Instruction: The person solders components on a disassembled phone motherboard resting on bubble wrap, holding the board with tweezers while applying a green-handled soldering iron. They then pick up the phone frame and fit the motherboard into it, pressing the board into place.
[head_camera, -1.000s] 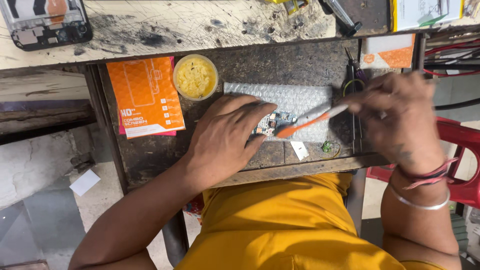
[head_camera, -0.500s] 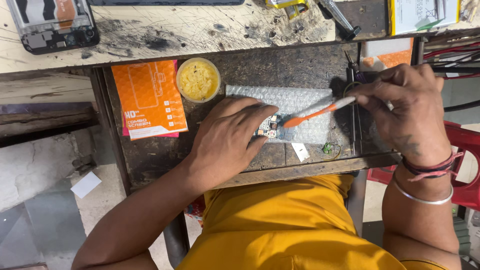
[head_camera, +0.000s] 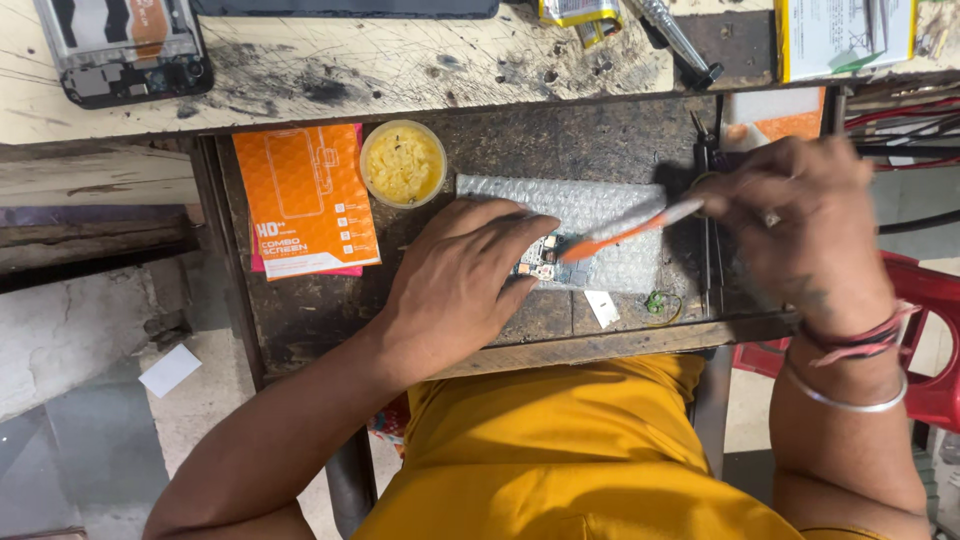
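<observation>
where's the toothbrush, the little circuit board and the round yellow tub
toothbrush (head_camera: 625, 228), head view, on the middle of its orange and white handle
circuit board (head_camera: 540, 262), head view, on the part showing past the fingertips
round yellow tub (head_camera: 403, 163), head view, on the yellow contents at its centre

Scratched rough wooden bench (head_camera: 400, 70), crinkly clear plastic bubble wrap (head_camera: 590, 205), glossy orange card packet (head_camera: 305, 200)

L hand (head_camera: 462, 285) pins circuit board (head_camera: 540, 262) — R hand (head_camera: 795, 225) holds brush (head_camera: 625, 228).
</observation>
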